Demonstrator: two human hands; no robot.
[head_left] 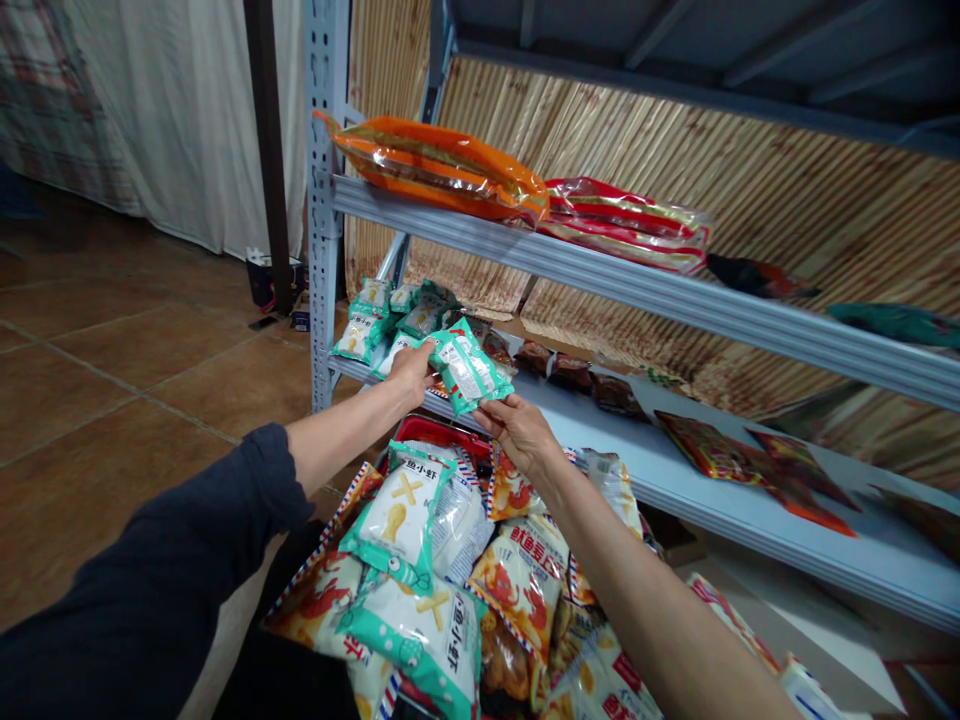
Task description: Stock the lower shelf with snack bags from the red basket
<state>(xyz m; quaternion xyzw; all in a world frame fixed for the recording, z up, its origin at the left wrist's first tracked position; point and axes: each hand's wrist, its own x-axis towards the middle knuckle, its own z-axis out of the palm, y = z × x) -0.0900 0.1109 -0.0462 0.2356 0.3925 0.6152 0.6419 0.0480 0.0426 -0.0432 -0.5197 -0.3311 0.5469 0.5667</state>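
Note:
Both of my hands hold one small green and white snack packet [469,368] in front of the middle shelf [675,470]. My left hand [411,370] grips the packet's left end. My right hand [519,428] pinches its lower right edge from below. Just behind the packet lies a pile of matching green packets [390,315] at the shelf's left end. Below my arms a red basket [435,432] is heaped with green and orange snack bags [450,590].
Dark brown packets [570,370] and red flat packets [750,455] lie further right on the middle shelf. The upper shelf [637,285] carries large orange and red bags [525,195]. A perforated metal upright [324,200] stands at left, with tiled floor [112,380] beyond.

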